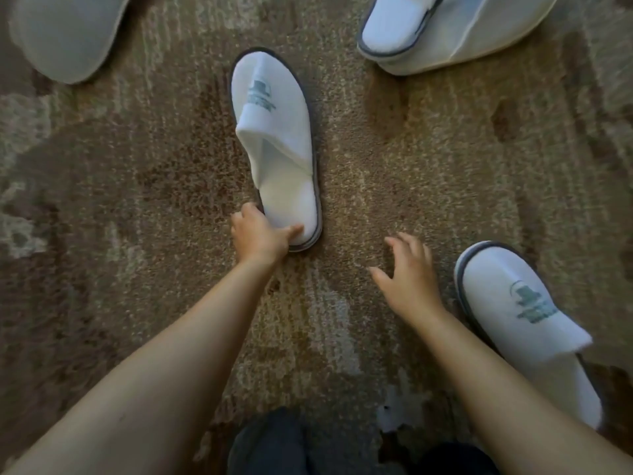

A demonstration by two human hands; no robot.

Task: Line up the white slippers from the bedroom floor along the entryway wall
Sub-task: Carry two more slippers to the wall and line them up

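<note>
Left hand (258,234) grip is clamping centre slipper (277,132) heel on carpet (137,200); right hand (407,272) is hovering, fingers apart; pinching the sole firmly should help.

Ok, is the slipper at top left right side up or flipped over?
Flipped over. The top-left slipper shows only a plain sole, while the middle slipper shows its logo and foot opening.

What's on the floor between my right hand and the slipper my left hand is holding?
Only bare brown patterned carpet lies between the right hand and the white centre slipper, seen in the head view.
</note>
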